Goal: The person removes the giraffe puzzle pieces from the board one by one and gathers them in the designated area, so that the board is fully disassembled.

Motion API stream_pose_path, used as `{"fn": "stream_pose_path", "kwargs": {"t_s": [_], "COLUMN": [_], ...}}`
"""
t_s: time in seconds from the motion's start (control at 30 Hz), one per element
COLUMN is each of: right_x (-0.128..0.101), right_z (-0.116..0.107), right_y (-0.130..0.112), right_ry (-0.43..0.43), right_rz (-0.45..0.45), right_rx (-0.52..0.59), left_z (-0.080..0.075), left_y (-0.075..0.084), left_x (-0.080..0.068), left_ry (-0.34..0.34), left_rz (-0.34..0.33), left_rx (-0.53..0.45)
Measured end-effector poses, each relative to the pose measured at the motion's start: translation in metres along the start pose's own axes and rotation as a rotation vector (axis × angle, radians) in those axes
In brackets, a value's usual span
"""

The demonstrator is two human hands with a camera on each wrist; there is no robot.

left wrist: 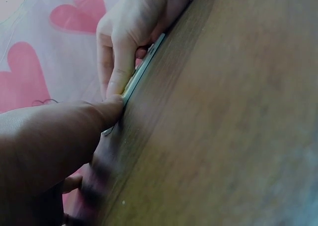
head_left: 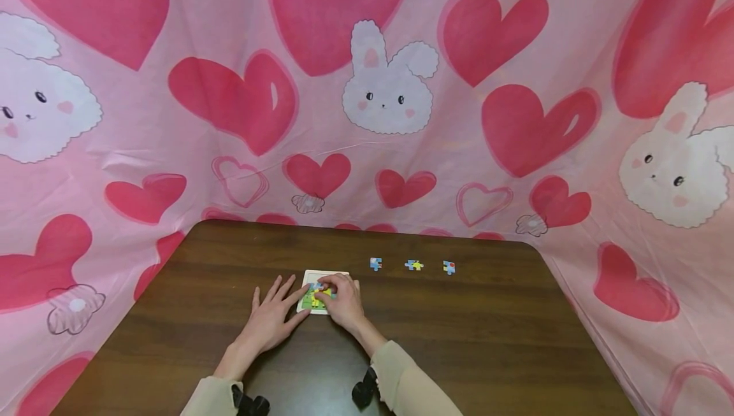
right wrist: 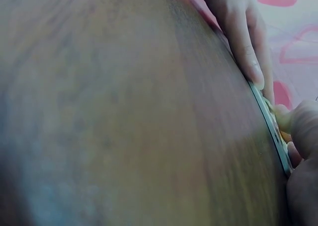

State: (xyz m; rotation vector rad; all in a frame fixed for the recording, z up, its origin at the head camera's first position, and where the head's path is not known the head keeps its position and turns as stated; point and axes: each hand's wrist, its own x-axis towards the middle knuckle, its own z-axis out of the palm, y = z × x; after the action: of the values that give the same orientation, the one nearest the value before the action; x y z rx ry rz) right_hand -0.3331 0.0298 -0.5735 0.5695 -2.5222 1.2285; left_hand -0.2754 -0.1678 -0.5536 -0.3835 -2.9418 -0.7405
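Observation:
A small white-framed puzzle board [head_left: 310, 275] lies on the brown table [head_left: 459, 339], partly filled with green, yellow and blue pieces. My left hand [head_left: 276, 309] lies flat on the table with spread fingers, and its thumb [left wrist: 110, 108] touches the board's near left edge [left wrist: 144, 67]. My right hand [head_left: 338, 298] sits on the board with curled fingers, holding a yellow piece [head_left: 322, 295] against the picture. From the right wrist view the board's rim [right wrist: 271, 119] shows edge-on between the left hand's fingers [right wrist: 243, 42] and my right fingertips [right wrist: 298, 121].
Three loose puzzle pieces [head_left: 375, 264] [head_left: 414, 265] [head_left: 449, 267] lie in a row beyond and to the right of the board. A pink cloth with hearts and rabbits [head_left: 390, 85] hangs behind and around the table. Both cuffs are beige with black straps.

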Motion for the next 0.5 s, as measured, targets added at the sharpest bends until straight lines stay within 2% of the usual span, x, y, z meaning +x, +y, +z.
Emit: {"fn": "stream_pose_path", "kwargs": {"t_s": [0.1, 0.33, 0.5], "right_x": [0.002, 0.004, 0.005], "right_z": [0.0, -0.013, -0.029], "right_y": [0.002, 0.003, 0.005], "right_ry": [0.01, 0.012, -0.011], "right_rz": [0.016, 0.063, 0.07], "right_rx": [0.045, 0.248, 0.305], "left_z": [0.001, 0.002, 0.001], "left_y": [0.0, -0.001, -0.001], "left_x": [0.0, 0.001, 0.001], "left_ry": [-0.007, -0.048, -0.052], "left_rz": [-0.001, -0.03, -0.04], "left_rx": [0.015, 0.038, 0.03]}}
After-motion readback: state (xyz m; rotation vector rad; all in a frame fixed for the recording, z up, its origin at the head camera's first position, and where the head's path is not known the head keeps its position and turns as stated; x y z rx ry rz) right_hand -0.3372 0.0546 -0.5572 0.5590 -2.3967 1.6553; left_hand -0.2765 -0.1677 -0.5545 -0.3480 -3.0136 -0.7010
